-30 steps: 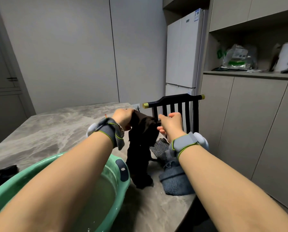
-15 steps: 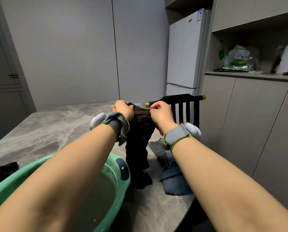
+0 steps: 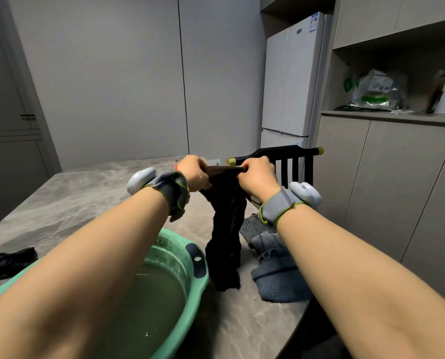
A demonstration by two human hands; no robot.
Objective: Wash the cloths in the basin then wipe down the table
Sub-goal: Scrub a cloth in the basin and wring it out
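The left hand [image 3: 194,173] and right hand [image 3: 257,176] have risen and drawn closer at mid-frame. Each now grips the top edge of the dark brown cloth [image 3: 226,229], stretched taut between them. The cloth hangs just right of the green basin [image 3: 190,244], its lower end reaching the tabletop [image 3: 74,198]. It is probably being opened out, not yet dunked.

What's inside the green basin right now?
Cloudy water fills the green basin; no cloth shows in the visible part. The left forearm covers much of it, so anything lying there is hidden.
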